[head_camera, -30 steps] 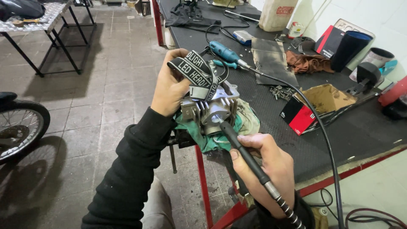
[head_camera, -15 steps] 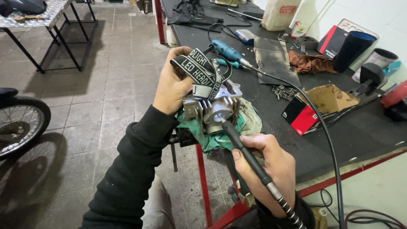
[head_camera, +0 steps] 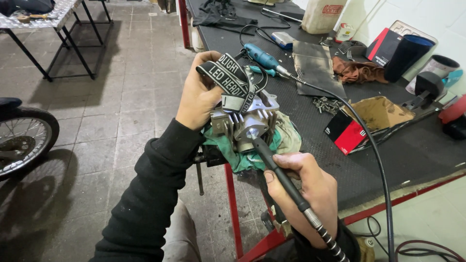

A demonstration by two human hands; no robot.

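A finned metal engine part [head_camera: 245, 121] rests on a green rag [head_camera: 242, 155] at the corner of a black workbench [head_camera: 388, 160]. My left hand [head_camera: 199, 94] grips its left side together with a black headlamp strap [head_camera: 230, 77]. My right hand [head_camera: 303, 187] holds the black handpiece [head_camera: 274, 167] of a flexible-shaft grinder like a pen. Its tip sits inside a lit round opening of the metal part. The shaft's black cable [head_camera: 359, 131] runs back over the bench.
On the bench lie a blue rotary tool [head_camera: 259, 56], a torn cardboard box [head_camera: 376, 116], a brown rag [head_camera: 357, 70], a black cup [head_camera: 405, 56] and a white canister [head_camera: 318, 14]. A motorcycle wheel [head_camera: 22, 138] stands at the left on the tiled floor. A metal table [head_camera: 43, 14] is behind.
The view has shifted slightly. Both hands keep their hold and the handpiece tip stays in the part's opening.
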